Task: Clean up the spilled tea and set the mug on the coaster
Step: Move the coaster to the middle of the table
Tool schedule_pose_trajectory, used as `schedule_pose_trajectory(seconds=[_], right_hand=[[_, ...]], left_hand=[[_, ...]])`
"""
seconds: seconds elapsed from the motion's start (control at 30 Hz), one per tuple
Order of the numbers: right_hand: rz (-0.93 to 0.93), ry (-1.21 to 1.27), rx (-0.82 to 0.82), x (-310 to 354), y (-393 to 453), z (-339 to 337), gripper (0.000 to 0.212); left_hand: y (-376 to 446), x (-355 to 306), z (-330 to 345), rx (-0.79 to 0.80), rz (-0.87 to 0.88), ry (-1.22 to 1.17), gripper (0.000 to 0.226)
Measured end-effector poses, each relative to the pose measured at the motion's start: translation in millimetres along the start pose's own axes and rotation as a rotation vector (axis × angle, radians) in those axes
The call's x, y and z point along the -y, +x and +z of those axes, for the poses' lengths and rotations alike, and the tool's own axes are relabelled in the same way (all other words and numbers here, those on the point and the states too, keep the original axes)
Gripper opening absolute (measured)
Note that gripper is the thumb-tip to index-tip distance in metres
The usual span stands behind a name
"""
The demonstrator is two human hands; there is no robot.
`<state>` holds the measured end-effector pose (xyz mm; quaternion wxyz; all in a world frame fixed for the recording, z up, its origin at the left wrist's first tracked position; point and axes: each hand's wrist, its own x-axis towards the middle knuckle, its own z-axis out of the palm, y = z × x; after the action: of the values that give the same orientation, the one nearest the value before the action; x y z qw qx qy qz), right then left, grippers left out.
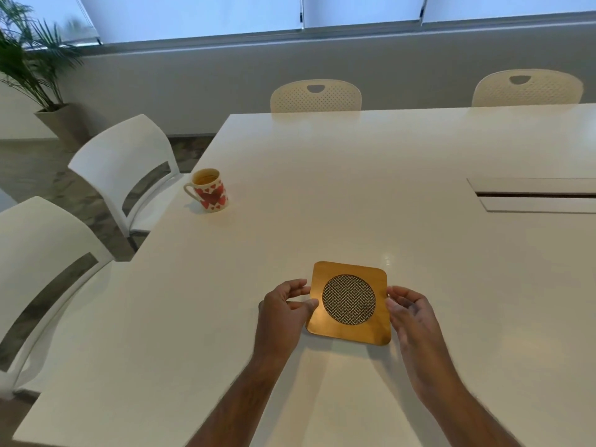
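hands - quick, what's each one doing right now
Left hand: thumb and fingers pinch the left edge of the coaster.
Right hand: fingers curl against the coaster's right edge, holding it.

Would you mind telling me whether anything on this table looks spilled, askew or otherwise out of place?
No spill shows on the table. The heart-patterned mug stands upright near the left edge, far from the coaster, which lies slightly rotated between the left hand and right hand.

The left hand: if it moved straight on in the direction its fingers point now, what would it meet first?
The left hand points right, and its fingertips already touch the left edge of the coaster, so it would push the coaster first, probably toward the right hand on the other side.
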<state>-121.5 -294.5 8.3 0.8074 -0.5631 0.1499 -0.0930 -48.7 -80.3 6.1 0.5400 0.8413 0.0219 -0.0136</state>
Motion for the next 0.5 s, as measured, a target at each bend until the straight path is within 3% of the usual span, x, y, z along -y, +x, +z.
schedule_pose_trajectory(seconds=[0.5], right_hand=[[0.071,0.04,0.023,-10.5,0.7,-17.6,0.099]], left_hand=[[-12.8,8.3,16.4,0.001,0.028,0.059,0.053]])
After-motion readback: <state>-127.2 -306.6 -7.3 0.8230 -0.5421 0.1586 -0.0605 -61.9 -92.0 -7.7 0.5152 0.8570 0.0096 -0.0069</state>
